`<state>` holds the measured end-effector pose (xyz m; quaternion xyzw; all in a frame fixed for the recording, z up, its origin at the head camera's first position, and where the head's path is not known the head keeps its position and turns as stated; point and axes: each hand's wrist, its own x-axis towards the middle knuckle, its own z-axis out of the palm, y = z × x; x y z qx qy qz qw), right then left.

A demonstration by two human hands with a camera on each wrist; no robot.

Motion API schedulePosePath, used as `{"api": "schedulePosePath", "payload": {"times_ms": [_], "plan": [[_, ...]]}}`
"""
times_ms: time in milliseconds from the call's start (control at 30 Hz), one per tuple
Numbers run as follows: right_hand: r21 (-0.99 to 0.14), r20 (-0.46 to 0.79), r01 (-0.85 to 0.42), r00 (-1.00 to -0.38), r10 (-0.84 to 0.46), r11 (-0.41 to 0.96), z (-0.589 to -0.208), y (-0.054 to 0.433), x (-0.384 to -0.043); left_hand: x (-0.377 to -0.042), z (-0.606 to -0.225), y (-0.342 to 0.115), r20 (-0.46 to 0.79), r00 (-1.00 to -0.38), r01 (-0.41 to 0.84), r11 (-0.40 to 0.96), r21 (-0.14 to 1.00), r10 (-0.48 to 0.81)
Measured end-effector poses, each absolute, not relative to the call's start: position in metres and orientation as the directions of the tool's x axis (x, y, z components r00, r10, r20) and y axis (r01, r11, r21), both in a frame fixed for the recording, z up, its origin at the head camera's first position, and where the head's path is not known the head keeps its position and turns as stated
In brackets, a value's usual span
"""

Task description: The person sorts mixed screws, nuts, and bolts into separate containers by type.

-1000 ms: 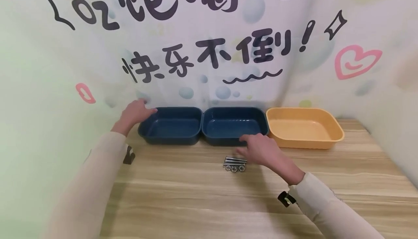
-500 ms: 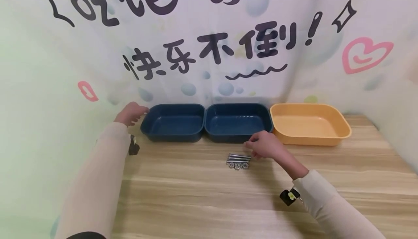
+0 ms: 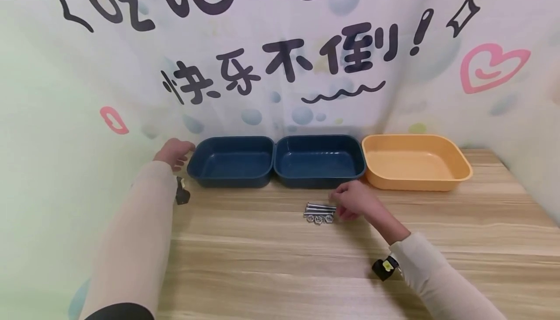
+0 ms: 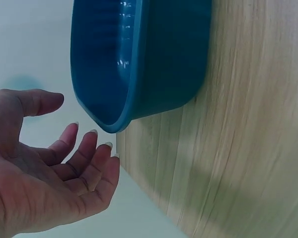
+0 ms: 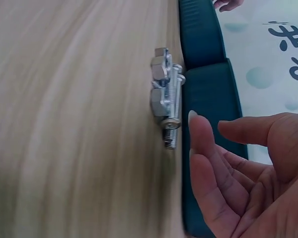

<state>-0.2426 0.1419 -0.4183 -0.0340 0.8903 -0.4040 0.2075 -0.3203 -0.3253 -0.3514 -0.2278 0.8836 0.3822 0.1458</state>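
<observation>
Silver bolts (image 3: 321, 208) lie side by side on the table, with three hex nuts (image 3: 318, 219) in a row at their near side. My right hand (image 3: 356, 200) hovers just right of them, fingers loosely bent and holding nothing. In the right wrist view, a gap shows between its thumb and fingers (image 5: 202, 136). My left hand (image 3: 172, 153) is beside the left end of the left blue tray (image 3: 232, 182). The left wrist view shows its fingers (image 4: 105, 158) relaxed, spread from the thumb, and apart from the tray's rim.
A second blue tray (image 3: 319, 183) stands against the left one, and a yellow tray (image 3: 415, 184) adjoins it on the right. All three line the back of the wooden table (image 3: 271, 261), before a printed cloth (image 3: 280, 77).
My left hand has drawn off leftward from the left blue tray's rim. The right hand has shifted slightly right and come down beside the bolts. The head view has tilted a little.
</observation>
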Motion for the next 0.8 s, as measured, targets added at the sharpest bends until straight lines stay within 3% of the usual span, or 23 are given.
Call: {"api": "schedulePosePath", "payload": {"times_ms": [333,800], "plan": [[-0.777,-0.393,0.193,-0.893,-0.221,0.600,-0.436,0.132,-0.245,-0.321,-0.363,-0.338,-0.432,-0.848,-0.525,0.593,0.610,-0.307],[-0.744,-0.450,0.241,-0.870,-0.200,0.623,-0.440,0.129,-0.243,-0.328,-0.378,-0.330,-0.406,-0.851,-0.525,0.536,0.661,-0.333]]}}
